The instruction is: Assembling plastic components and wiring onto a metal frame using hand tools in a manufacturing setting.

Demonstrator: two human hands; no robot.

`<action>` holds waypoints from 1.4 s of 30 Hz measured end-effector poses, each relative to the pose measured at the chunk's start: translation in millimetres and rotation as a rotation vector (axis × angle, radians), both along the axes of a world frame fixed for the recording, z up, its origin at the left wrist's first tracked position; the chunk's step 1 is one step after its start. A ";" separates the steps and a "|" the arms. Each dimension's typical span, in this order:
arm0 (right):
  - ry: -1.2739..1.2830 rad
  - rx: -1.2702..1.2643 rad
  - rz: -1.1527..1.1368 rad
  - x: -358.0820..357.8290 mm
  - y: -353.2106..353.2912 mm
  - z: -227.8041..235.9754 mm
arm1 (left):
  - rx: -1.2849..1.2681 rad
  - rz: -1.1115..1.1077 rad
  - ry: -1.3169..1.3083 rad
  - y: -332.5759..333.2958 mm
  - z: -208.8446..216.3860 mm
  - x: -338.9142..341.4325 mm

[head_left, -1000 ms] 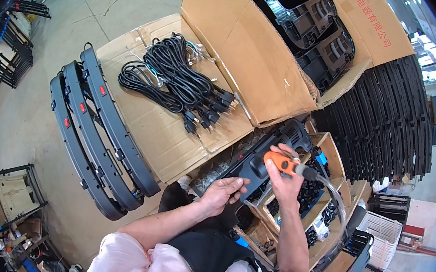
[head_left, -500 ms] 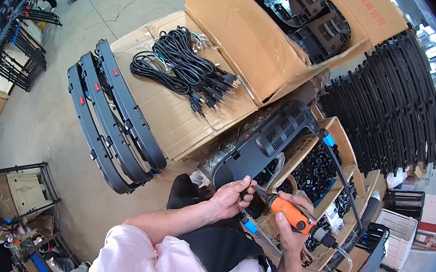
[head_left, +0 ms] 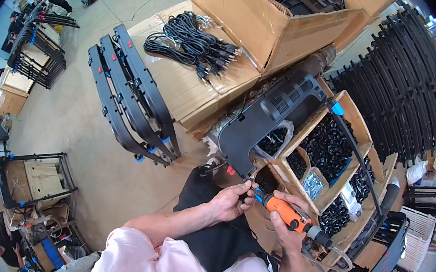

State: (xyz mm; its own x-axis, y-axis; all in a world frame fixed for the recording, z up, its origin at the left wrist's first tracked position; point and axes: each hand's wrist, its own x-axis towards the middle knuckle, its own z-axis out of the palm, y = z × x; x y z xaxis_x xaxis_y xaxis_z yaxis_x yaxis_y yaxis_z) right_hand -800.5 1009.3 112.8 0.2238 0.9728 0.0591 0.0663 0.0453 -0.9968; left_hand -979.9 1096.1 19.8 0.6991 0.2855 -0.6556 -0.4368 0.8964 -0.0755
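Beside parts boxes (head_left: 330, 150), hands together: right (head_left: 286, 226) grips orange screwdriver (head_left: 287, 214), left (head_left: 229, 202) pinches its tip.

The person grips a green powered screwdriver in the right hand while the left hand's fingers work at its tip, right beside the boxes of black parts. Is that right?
Not quite: the powered screwdriver is orange, not green, as the head view shows. The rest holds: the right hand grips it, the left hand has its fingers at the tip, and the boxes of black parts sit close by.

Coiled black cables (head_left: 194, 43) lie on a flat cardboard box (head_left: 180, 85).
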 end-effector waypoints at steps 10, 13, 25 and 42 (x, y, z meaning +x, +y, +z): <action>-0.123 -0.105 -0.068 -25.9 2.8 2.8 | 0.091 -0.117 0.097 -10.9 -4.4 -18.3; -0.114 -0.110 -0.096 -32.3 15.2 -0.7 | 0.301 -0.213 0.151 -5.4 -17.1 -39.8; -0.295 -0.203 -0.016 -53.3 57.8 -12.5 | 0.528 -0.224 0.227 26.8 -54.8 -78.1; -0.386 -0.161 0.107 -45.3 67.5 -24.5 | 0.522 -0.205 0.283 32.7 -58.6 -68.2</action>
State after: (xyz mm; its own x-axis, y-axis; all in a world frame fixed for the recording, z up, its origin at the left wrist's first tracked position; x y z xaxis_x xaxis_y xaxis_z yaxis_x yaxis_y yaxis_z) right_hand -845.8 1076.9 88.3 0.1124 0.9930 -0.0359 0.4393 -0.0820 -0.8946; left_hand -1048.1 1128.8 -38.8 0.5937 0.4961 -0.6336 -0.1910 0.8517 0.4880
